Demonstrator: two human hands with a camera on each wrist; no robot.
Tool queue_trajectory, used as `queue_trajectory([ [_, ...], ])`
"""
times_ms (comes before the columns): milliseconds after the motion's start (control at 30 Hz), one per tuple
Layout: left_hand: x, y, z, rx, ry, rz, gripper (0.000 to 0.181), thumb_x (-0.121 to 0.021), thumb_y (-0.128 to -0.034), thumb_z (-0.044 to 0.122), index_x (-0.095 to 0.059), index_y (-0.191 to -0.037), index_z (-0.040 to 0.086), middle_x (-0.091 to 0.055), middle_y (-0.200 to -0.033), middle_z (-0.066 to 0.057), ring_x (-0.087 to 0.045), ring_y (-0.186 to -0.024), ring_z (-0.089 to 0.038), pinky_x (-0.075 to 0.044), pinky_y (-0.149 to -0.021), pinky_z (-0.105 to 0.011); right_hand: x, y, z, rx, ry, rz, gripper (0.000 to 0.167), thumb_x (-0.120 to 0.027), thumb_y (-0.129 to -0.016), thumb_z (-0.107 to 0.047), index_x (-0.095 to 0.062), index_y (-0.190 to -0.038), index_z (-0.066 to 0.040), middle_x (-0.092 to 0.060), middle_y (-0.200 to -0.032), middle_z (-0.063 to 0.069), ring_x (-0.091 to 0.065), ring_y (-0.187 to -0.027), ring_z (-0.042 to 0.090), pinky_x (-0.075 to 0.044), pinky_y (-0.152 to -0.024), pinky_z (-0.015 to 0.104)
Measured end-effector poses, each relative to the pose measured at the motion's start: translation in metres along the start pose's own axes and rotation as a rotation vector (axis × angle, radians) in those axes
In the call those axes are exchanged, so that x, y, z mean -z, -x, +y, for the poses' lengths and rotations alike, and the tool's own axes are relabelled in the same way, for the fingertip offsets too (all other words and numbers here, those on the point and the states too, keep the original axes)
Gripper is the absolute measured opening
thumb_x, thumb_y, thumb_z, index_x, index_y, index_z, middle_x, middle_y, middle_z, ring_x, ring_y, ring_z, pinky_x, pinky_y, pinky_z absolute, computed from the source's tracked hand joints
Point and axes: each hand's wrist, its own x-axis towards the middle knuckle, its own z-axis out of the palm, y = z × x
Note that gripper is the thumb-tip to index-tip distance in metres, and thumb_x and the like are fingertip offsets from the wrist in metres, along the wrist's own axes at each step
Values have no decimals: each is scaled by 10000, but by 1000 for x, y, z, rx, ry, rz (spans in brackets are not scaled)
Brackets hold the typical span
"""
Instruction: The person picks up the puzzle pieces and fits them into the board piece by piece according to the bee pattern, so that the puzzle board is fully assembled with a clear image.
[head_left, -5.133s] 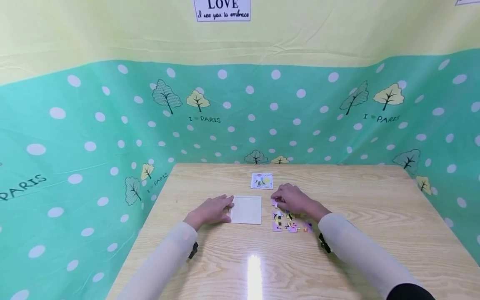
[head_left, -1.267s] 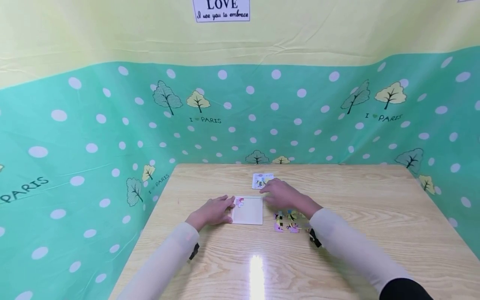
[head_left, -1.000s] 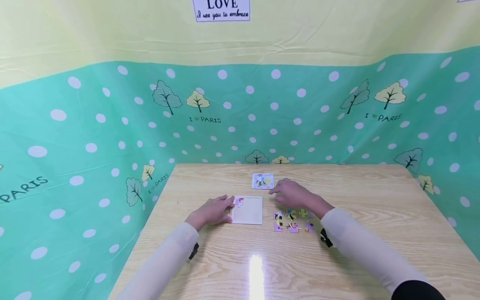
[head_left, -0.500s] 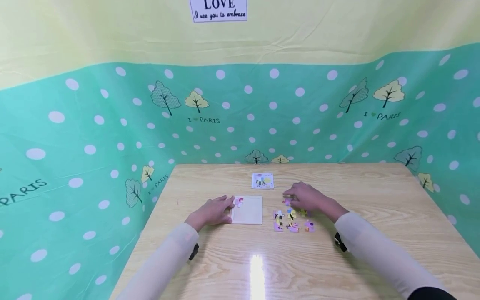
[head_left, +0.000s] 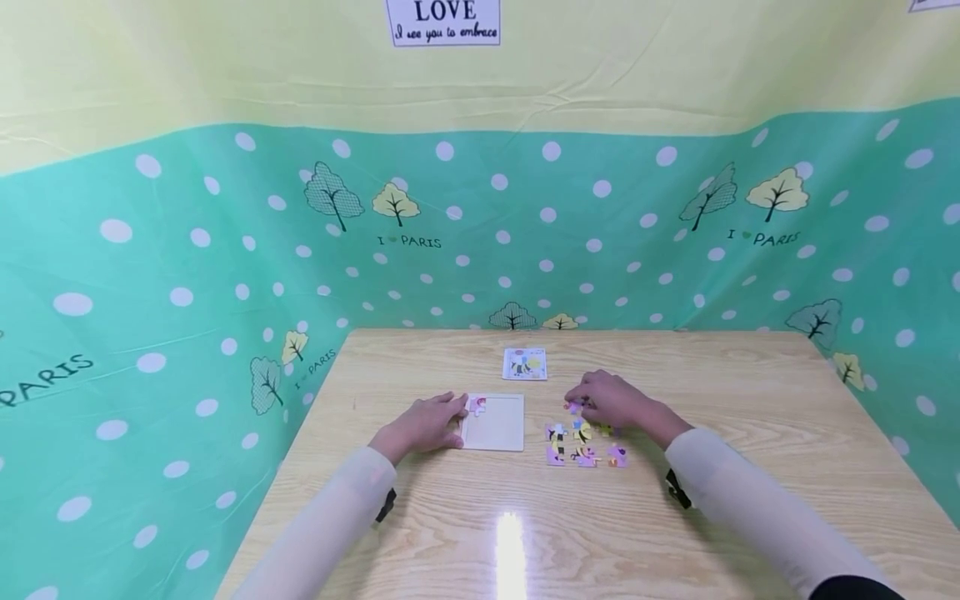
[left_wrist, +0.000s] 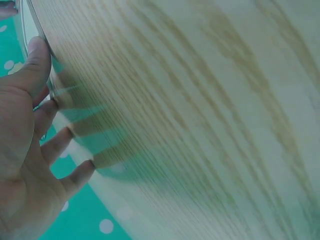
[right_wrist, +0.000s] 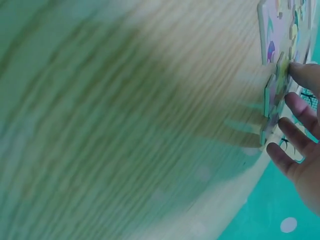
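Note:
My left hand [head_left: 423, 423] holds the left side of a shallow white puzzle tray [head_left: 497, 429], its fingers and thumb spread along that edge. One pink puzzle piece [head_left: 478, 406] lies in the tray's far left corner. Over the back of the loose pieces, my right hand [head_left: 611, 398] pinches a pink-purple puzzle piece [head_left: 573, 408], mostly covered by the fingers. In the right wrist view the thumb [right_wrist: 302, 75] sits close against the pieces, while the other fingers are spread. The left wrist view shows the left thumb [left_wrist: 37, 65] at the tray's edge.
Several loose puzzle pieces [head_left: 585, 456] with yellow, black and pink print lie in rows right of the tray. A small picture card [head_left: 525, 364] showing a bee lies behind it. A polka-dot curtain [head_left: 480, 242] hangs behind the wooden table [head_left: 420, 533].
A pink piece has come into the tray's far left corner. My right hand has since drawn back rightward from near the card to another piece. My left hand has kept its place.

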Motion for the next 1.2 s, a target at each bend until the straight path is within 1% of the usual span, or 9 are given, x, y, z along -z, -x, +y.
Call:
queue_trajectory([
  [133, 1, 1, 1, 12, 8, 3, 829, -712, -907, 493, -384, -1577, 132, -565, -1512, 60, -359, -1529, -286, -359, -1171, -635, 0, -1, 0, -1, -1, 6, 345, -706, -935, -183, -719, -1279, -174, -658, -1006, -2, -534, -874, 136, -465, -739, 330],
  [400, -1, -1, -1, -6, 4, 3, 831, -706, -908, 503, -385, -1576, 128, -557, -1520, 54, -363, -1526, -296, -370, -1156, -648, -2, -3, 2, -4, -1, -2, 347, -703, -931, -193, -724, -1277, -191, -617, -921, -63, -465, -795, 106, -402, -711, 291],
  [600, -1, -1, -1, -22, 5, 15, 835, -714, -904, 500, -389, -1572, 118, -571, -1506, 59, -371, -1521, -302, -380, -1146, -649, 1, -2, 0, -2, -10, 11, 336, -708, -932, -204, -727, -1265, -172, -627, -918, -41, -475, -800, 116, -419, -710, 296],
  [733, 0, 0, 0, -15, 3, 12, 831, -715, -904, 497, -392, -1572, 125, -560, -1516, 56, -369, -1523, -300, -378, -1150, -647, 2, -3, -1, -1, -13, 17, 323, -701, -944, -217, -725, -1262, -167, -613, -891, -49, -470, -789, 116, -424, -713, 301],
  [967, 1, 0, 1, -4, 11, 7, 813, -712, -907, 497, -405, -1567, 136, -540, -1538, 29, -359, -1528, -297, -366, -1155, -653, 4, -9, -7, 19, -16, 39, 331, -707, -938, -229, -725, -1260, -155, -600, -863, -58, -478, -797, 115, -440, -735, 322],
  [1200, 0, 0, 0, -8, 13, 6, 828, -714, -899, 505, -403, -1567, 128, -559, -1519, 45, -366, -1524, -299, -370, -1153, -652, 3, -16, -16, 10, -24, 39, 368, -714, -932, -243, -713, -1287, -145, -585, -834, -67, -469, -779, 105, -442, -730, 298],
])
